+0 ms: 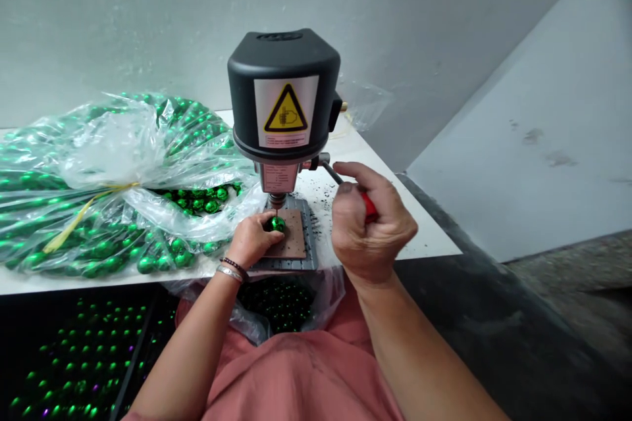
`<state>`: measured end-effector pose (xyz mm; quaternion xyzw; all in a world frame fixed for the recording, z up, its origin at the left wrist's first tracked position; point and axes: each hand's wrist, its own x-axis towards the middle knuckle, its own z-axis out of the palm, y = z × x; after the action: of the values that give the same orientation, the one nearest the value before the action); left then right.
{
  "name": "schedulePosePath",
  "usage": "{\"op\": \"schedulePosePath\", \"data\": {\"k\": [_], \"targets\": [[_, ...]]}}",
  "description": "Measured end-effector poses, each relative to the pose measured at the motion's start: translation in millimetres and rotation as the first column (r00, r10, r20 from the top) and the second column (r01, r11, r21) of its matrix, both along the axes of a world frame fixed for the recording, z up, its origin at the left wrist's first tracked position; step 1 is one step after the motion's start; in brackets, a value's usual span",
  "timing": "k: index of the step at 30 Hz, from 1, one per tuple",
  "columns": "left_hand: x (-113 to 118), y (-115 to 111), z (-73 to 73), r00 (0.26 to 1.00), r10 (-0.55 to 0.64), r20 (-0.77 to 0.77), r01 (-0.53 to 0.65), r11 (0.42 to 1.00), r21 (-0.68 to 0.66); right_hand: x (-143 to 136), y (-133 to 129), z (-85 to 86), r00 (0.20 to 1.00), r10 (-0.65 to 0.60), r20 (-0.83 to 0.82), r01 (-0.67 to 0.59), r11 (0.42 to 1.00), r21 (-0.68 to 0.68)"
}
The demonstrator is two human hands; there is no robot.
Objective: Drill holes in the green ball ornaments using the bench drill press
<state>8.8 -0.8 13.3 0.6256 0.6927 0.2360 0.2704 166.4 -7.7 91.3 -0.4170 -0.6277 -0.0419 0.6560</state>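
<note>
A black bench drill press (284,66) with a yellow warning label stands on the white table. My left hand (254,239) pinches a shiny green ball (278,224) between thumb and finger, on a brown board (293,240) over the drill's grey base (312,253). The drill bit (276,212) comes down at the top of the ball; whether it has entered I cannot tell. My right hand (370,223) is closed round the red grip (369,207) of the drill's feed lever (332,173), to the right of the machine.
A large clear plastic bag (113,151) full of green balls covers the table's left side, tied with yellow string (74,227). Dark shavings (320,200) lie beside the base. An open bag of green balls (276,306) hangs below the table edge. More balls (89,348) sit lower left.
</note>
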Motion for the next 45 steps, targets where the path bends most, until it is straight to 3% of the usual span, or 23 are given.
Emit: {"op": "schedulePosePath", "data": {"k": [12,14,16,21,23,26,28,30,32,34,35,39,42,45], "targets": [[-1.3,0.4,-3.9,1.0,-0.014,0.006,0.014,0.999,0.048,-3.8,-5.4,-26.5,0.996,0.037,-0.079,-0.042,0.998,-0.056],[-0.8,0.8,-4.6,1.0,-0.031,0.003,0.031,0.998,0.061,-4.0,-3.1,-14.3,0.996,0.021,-0.086,-0.025,0.999,-0.045],[0.1,0.3,-4.8,0.999,-0.032,0.002,0.032,0.996,0.081,-3.9,4.3,9.0,0.996,0.008,-0.086,-0.012,0.999,-0.039],[-4.3,-14.6,1.2,0.996,-0.034,0.083,0.026,0.995,0.094,-3.2,33.0,68.0,0.979,0.159,-0.13,-0.182,0.964,-0.195],[-10.1,-27.8,7.9,0.982,-0.143,0.124,0.139,0.99,0.037,-3.4,38.8,76.1,0.971,0.182,-0.157,-0.215,0.95,-0.228],[-20.1,-46.8,22.2,0.933,-0.319,0.169,0.338,0.936,-0.098,-4.5,39.7,74.7,0.962,0.192,-0.196,-0.232,0.95,-0.207],[-28.2,-50.9,32.2,0.936,-0.312,0.165,0.331,0.939,-0.098,-5.2,38.4,71.3,0.958,0.199,-0.207,-0.239,0.952,-0.192],[-40.8,-43.8,39.5,0.98,-0.177,0.09,0.175,0.984,0.035,-5.5,37.6,69.5,0.958,0.204,-0.201,-0.244,0.949,-0.198],[-59.0,-26.1,41.7,0.996,0.066,-0.063,-0.052,0.978,0.203,-5.7,37.5,69.4,0.96,0.204,-0.194,-0.242,0.95,-0.198],[-79.7,-2.0,37.5,0.924,0.246,-0.292,-0.183,0.956,0.228,-5.8,37.7,69.8,0.96,0.197,-0.198,-0.236,0.952,-0.194],[-89.1,10.4,33.2,0.881,0.257,-0.398,-0.214,0.965,0.15,-5.9,37.7,69.9,0.959,0.197,-0.203,-0.237,0.953,-0.191],[-107.6,48.6,8.0,0.886,0.18,-0.427,-0.166,0.984,0.069,-5.7,36.8,68.6,0.956,0.217,-0.2,-0.253,0.951,-0.178],[-105.1,61.7,-9.7,0.896,0.162,-0.413,-0.143,0.987,0.077,-4.9,35.6,66.8,0.958,0.224,-0.18,-0.255,0.951,-0.174],[-102.8,68.1,-18.0,0.901,0.179,-0.394,-0.16,0.984,0.082,-4.0,35.3,64.7,0.959,0.228,-0.166,-0.255,0.952,-0.167]]}}
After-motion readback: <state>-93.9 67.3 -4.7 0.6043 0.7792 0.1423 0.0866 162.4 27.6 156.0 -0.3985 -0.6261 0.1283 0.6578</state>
